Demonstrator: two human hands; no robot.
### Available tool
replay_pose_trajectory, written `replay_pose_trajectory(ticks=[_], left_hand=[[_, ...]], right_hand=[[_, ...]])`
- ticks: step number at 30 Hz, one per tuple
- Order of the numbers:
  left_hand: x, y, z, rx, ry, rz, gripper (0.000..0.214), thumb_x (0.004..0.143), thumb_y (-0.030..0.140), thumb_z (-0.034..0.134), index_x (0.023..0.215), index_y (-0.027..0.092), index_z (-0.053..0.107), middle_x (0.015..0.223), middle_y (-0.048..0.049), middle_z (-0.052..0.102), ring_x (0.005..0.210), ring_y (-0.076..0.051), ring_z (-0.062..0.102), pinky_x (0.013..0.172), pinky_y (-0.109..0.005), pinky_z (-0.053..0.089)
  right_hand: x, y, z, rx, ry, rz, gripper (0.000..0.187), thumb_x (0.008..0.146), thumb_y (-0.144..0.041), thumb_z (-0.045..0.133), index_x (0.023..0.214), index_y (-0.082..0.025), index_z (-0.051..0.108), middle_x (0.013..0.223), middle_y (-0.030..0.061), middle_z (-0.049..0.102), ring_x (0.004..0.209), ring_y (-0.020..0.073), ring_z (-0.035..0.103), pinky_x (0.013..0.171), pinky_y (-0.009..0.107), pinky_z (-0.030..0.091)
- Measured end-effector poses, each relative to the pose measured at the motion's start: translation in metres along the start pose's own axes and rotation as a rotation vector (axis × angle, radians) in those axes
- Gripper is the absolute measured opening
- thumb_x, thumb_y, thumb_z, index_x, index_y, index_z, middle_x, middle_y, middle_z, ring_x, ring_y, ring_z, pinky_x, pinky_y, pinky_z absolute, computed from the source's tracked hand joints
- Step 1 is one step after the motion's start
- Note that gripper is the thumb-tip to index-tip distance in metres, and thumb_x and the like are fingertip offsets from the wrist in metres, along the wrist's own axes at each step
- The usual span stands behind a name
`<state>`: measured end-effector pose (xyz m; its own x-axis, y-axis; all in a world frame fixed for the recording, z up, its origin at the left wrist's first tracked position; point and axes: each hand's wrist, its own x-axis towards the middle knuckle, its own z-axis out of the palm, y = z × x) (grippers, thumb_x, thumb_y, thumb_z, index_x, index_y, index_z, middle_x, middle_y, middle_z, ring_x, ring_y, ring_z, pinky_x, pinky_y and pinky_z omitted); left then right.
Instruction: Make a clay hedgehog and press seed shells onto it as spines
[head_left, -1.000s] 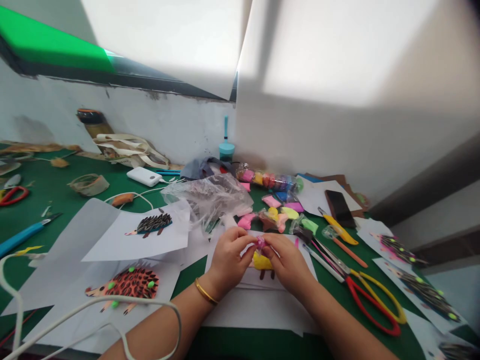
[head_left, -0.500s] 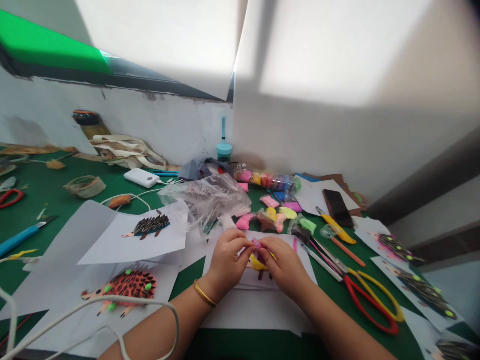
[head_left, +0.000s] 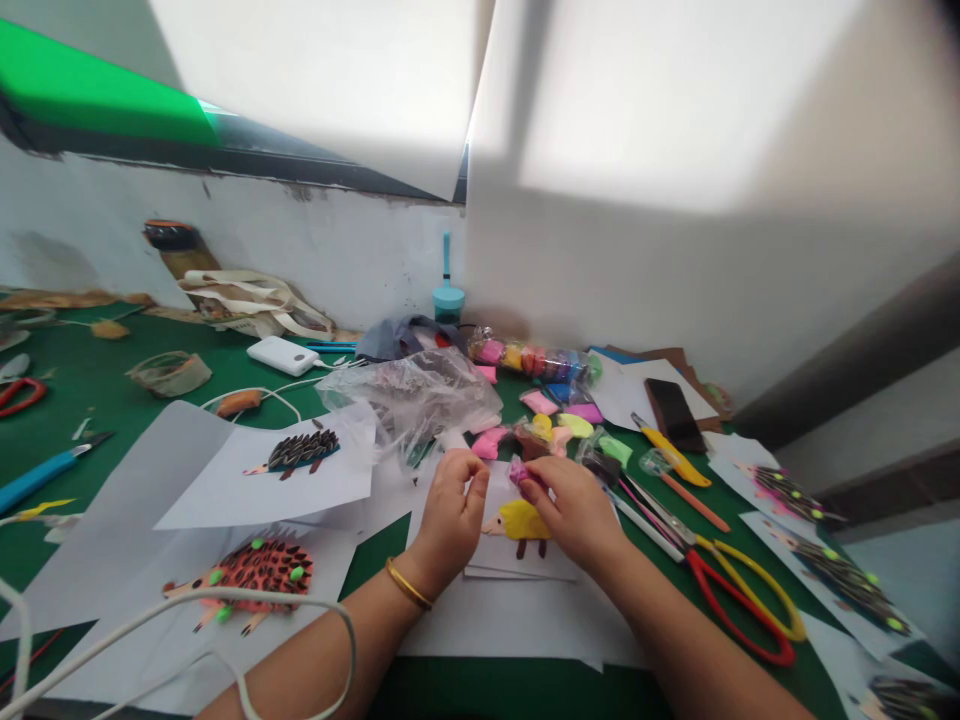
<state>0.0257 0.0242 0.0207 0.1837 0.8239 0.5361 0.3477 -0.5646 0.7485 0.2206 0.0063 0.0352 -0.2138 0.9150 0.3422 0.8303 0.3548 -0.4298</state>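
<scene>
My right hand (head_left: 574, 510) pinches a small pink lump of clay in a clear wrapper (head_left: 518, 471) just above a yellow clay hedgehog (head_left: 523, 521) stuck on a white sheet (head_left: 517, 590). My left hand (head_left: 450, 505), with a gold bangle at the wrist, hovers a little to the left with fingers curled and thumb against fingertips; what it pinches, if anything, is too small to make out. Packets of coloured clay (head_left: 555, 425) lie just beyond both hands.
Red and yellow scissors (head_left: 739, 595) and pens lie to the right, with a dark phone (head_left: 673, 406) behind. A crumpled plastic bag (head_left: 412, 395), finished hedgehog pictures (head_left: 259, 570), a power bank (head_left: 283, 354) and a white cable (head_left: 225, 610) sit on the green table to the left.
My hands have drawn apart: the left let go of the pink clay and moved left, the right lifted it slightly, uncovering the yellow hedgehog.
</scene>
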Motion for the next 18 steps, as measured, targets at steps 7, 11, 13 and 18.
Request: replay_pose_trajectory(ticks=[7, 11, 13, 18], left_hand=[[0.002, -0.005, 0.002, -0.171, -0.023, -0.157, 0.030, 0.099, 0.039, 0.037, 0.081, 0.020, 0.053, 0.081, -0.0030, 0.053, 0.080, -0.018, 0.050, 0.075, -0.032, 0.043], [0.004, -0.005, 0.001, -0.355, -0.074, -0.309, 0.032, 0.094, 0.046, 0.047, 0.078, 0.019, 0.054, 0.077, -0.0013, 0.052, 0.075, -0.016, 0.048, 0.070, -0.028, 0.042], [0.004, -0.004, 0.001, -0.461, -0.093, -0.395, 0.029, 0.090, 0.046, 0.054, 0.080, 0.019, 0.054, 0.077, 0.0000, 0.052, 0.072, -0.014, 0.046, 0.067, -0.026, 0.041], [0.005, 0.000, 0.001, -0.575, -0.110, -0.497, 0.026, 0.085, 0.044, 0.059, 0.080, 0.018, 0.058, 0.078, -0.0005, 0.054, 0.071, -0.013, 0.046, 0.067, -0.025, 0.041]], right_hand=[[0.040, 0.030, 0.007, -0.331, -0.088, 0.025, 0.016, 0.090, -0.033, 0.058, 0.091, -0.022, 0.070, 0.102, 0.0067, 0.070, 0.098, 0.0235, 0.058, 0.083, 0.035, 0.039], [0.048, 0.034, 0.015, -0.347, -0.066, 0.012, 0.016, 0.087, -0.034, 0.063, 0.097, -0.023, 0.070, 0.109, 0.0067, 0.067, 0.103, 0.0248, 0.056, 0.087, 0.039, 0.038], [0.044, 0.033, 0.015, -0.323, -0.038, 0.007, 0.022, 0.085, -0.035, 0.066, 0.104, -0.024, 0.069, 0.115, 0.0073, 0.066, 0.108, 0.0264, 0.054, 0.089, 0.040, 0.038], [0.020, 0.031, -0.001, -0.257, 0.091, -0.001, 0.027, 0.090, -0.035, 0.060, 0.113, -0.024, 0.067, 0.123, 0.0084, 0.063, 0.116, 0.0273, 0.053, 0.092, 0.042, 0.039]])
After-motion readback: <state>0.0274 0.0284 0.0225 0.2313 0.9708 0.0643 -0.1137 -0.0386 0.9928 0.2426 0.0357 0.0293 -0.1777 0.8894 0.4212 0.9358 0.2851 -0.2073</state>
